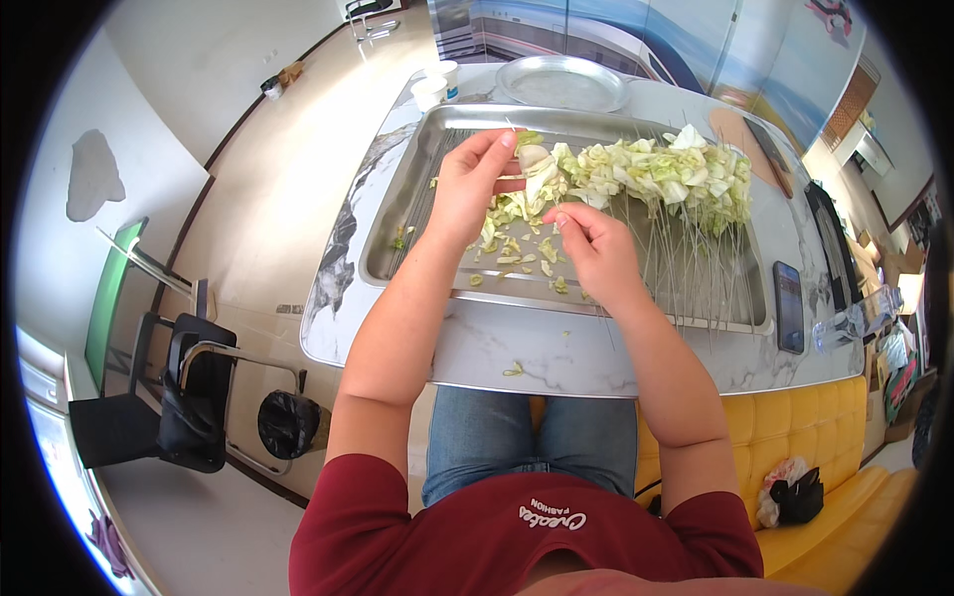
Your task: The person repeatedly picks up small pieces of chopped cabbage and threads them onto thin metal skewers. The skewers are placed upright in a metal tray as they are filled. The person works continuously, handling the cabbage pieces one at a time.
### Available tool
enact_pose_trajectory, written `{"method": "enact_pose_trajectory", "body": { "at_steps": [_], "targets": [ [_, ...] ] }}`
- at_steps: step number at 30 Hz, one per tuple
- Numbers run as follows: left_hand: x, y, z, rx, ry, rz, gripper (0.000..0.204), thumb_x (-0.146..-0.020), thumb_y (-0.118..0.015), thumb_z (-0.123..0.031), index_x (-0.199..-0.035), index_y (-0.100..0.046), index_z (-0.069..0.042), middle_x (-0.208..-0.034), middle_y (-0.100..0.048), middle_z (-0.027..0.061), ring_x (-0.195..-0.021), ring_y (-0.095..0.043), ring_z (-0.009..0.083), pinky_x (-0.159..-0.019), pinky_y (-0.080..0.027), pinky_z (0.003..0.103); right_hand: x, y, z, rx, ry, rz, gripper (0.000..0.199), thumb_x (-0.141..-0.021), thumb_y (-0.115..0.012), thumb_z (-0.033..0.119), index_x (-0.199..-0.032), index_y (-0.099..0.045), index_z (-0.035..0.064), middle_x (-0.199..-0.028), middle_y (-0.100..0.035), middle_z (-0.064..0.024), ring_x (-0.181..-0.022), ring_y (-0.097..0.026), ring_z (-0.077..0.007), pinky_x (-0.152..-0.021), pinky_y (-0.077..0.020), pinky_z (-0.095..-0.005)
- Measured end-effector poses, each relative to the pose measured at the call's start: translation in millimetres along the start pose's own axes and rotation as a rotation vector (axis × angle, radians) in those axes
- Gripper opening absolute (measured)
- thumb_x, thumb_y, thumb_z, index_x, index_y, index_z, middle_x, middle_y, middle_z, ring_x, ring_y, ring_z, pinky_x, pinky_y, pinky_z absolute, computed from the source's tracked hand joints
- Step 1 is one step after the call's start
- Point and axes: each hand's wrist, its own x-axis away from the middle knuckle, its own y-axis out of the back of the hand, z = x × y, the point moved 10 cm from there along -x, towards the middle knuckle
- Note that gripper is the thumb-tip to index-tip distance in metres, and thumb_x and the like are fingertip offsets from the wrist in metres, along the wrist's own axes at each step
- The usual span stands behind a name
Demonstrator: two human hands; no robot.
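Note:
A metal tray (467, 285) lies before me with a long heap of cut cabbage (656, 174) on its right half. Many thin skewers (686, 268) stick out from the heap toward me. My left hand (475, 184) is raised over the tray, thumb and forefinger pinching a pale green cabbage piece (528, 141). Lower and to the right, my right hand (598, 253) is closed in a pinch, apparently on a thin skewer that is mostly hidden by the fingers. Loose cabbage scraps (517, 248) are scattered between and below my hands.
More bare skewers (422, 179) lie along the tray's left side. Behind it are a round metal plate (561, 84) and white cups (429, 92). A phone (788, 308) lies at the right, and a knife (770, 159) on a board (740, 139) behind.

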Motion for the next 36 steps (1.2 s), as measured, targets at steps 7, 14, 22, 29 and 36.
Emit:
{"method": "enact_pose_trajectory", "body": {
  "at_steps": [7, 14, 22, 29, 36],
  "targets": [
    [0, 1, 15, 0.144, 0.089, 0.031, 0.015, -0.091, -0.064, -0.017, -0.093, -0.067, -0.003, -0.079, -0.062, 0.0007, -0.07, -0.058, 0.0087, -0.068, -0.051, 0.025, 0, -5, -3, -0.042, -0.013, 0.018, 0.016, -0.096, -0.053, 0.014, -0.097, -0.065, 0.0042, -0.058, -0.047, 0.0003, -0.052, -0.039, -0.007, -0.05, -0.0337, -0.027],
    [-4, 1, 19, 0.148, 0.068, 0.031, 0.017, -0.092, -0.064, -0.017, -0.096, -0.067, 0.0, -0.074, -0.058, -0.0019, -0.065, -0.052, 0.0062, -0.064, -0.047, 0.021, -3, -8, -9, -0.138, -0.095, 0.087, 0.017, -0.095, -0.055, 0.017, -0.098, -0.065, 0.0031, -0.06, -0.051, 0.0015, -0.053, -0.044, -0.0063, -0.05, -0.0358, -0.0256],
    [-10, 29, 21, 0.212, 0.049, -0.179, 0.02, -0.095, -0.061, -0.022, -0.099, -0.063, -0.003, -0.086, -0.063, 0.0008, -0.076, -0.058, 0.007, -0.067, -0.046, 0.021, 6, -2, -2, 0.123, -0.231, 0.224, 0.018, -0.088, -0.061, 0.017, -0.083, -0.067, 0.0006, -0.062, -0.063, -0.0034, -0.054, -0.058, -0.0085, -0.052, -0.043, -0.0247],
    [-7, 12, 23, 0.21, 0.103, -0.098, 0.032, -0.099, -0.049, -0.023, -0.121, -0.053, 0.001, -0.11, -0.063, 0.0141, -0.098, -0.063, 0.0217, -0.088, -0.052, 0.033, 3, 18, -6, 0.129, -0.319, 0.145, 0.018, -0.086, -0.062, 0.017, -0.081, -0.068, 0.0012, -0.061, -0.064, -0.007, -0.049, -0.058, -0.0133, -0.053, -0.0462, -0.0294],
    [-5, 10, 25, -0.021, 0.134, -0.047, 0.038, -0.099, -0.048, -0.019, -0.131, -0.049, 0.0, -0.122, -0.061, 0.0163, -0.106, -0.063, 0.0233, -0.091, -0.05, 0.032, -12, 77, -2, 0.699, -0.132, -0.228, 0.019, -0.084, -0.059, 0.015, -0.073, -0.064, -0.0008, -0.071, -0.064, -0.0186, -0.07, -0.063, -0.0382, -0.066, -0.0507, -0.0446]
  ]
}}
